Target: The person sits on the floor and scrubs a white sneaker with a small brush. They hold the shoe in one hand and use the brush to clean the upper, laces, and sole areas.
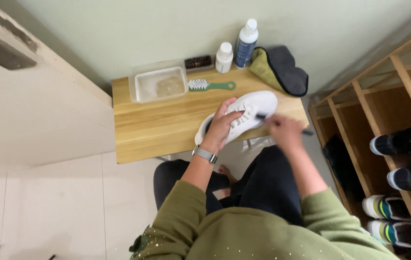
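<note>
On the wooden table [167,130], the white sneaker [256,107] lies toe up-right; left hand [222,124] clamps its collar end, right hand [285,131] is closed on 1 small dark brush [263,116] at its side.

Seated, both arms in olive-green sleeves reaching forward, forearms bare. Left hand [222,126]: wrist wearing a silver-grey watch band, palm down, fingers [229,114] curled and spread in a grasp, thumb toward the body. Right hand [285,132]: motion-blurred, closed in a fist-like grip, knuckles up, wrist straight, just right of the left hand.
</note>
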